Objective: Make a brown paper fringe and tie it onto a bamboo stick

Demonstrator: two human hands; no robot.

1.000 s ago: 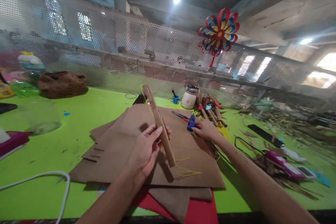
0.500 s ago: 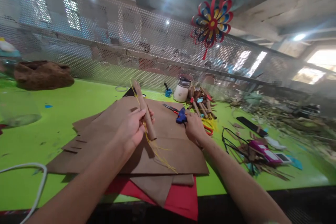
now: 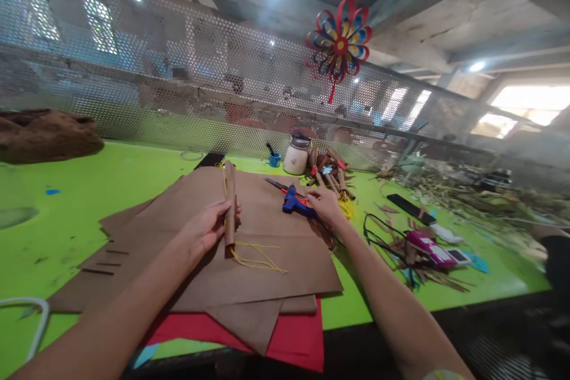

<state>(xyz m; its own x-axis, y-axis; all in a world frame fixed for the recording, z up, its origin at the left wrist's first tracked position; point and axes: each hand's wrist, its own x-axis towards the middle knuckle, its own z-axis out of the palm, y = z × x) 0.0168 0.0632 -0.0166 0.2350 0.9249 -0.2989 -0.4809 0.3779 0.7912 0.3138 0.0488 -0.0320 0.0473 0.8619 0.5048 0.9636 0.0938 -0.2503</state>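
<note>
My left hand [image 3: 209,227] is closed around a rolled brown paper tube [image 3: 230,219], held upright over the paper sheets. Thin yellow strings [image 3: 260,258] trail from the tube's lower end to the right. On the right, my right hand [image 3: 327,206] has its fingers curled at the handle end of a blue glue gun [image 3: 291,202]. What those fingers grip is hidden. Just behind the glue gun lies a dark-bladed tool with orange-red parts, probably scissors [image 3: 274,183]. Stacked brown paper [image 3: 178,249] with short slits at its left edge lies under both hands.
A white jar [image 3: 297,157] and a small blue pot [image 3: 275,160] stand at the back. Beside them are several paper rolls [image 3: 332,181]. A black phone-like slab [image 3: 409,209], a magenta device [image 3: 430,248] and scraps lie right. Red sheets [image 3: 298,338] stick out in front.
The paper tube has turned from slanted to nearly upright and sits lower. My right hand has shifted right relative to the glue gun, which shows more fully. The view has shifted right.
</note>
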